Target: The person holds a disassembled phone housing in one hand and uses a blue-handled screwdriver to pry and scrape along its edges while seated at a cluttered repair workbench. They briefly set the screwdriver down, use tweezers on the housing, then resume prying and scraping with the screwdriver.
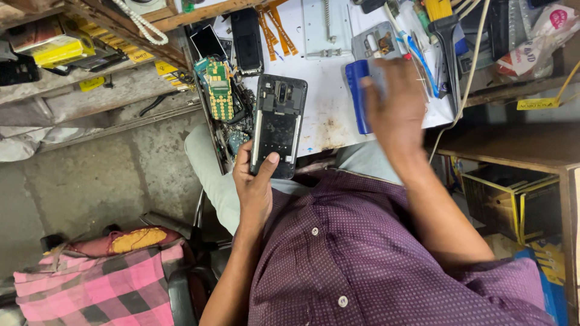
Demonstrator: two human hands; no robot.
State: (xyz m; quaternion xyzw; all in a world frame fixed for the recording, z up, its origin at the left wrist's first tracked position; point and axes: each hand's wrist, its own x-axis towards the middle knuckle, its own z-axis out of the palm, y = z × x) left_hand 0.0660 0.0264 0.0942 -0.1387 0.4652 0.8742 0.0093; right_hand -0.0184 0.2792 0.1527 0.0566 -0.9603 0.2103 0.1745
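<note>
Overhead, from the head camera: an opened black phone [278, 125], back cover off, is gripped in the left hand [254, 184], thumb pressed on its lower end, at the desk's near edge. The right hand [394, 108] is held apart from it, fingers spread and blurred, over a blue case [357, 96] on the white desk top [326, 115]; contact cannot be told, possibly just touching. A green circuit board [220, 90] is seen by the desk's left edge, with a second dark phone [246, 41] further back. A pink checked cloth [96, 284] lies on a seat below.
</note>
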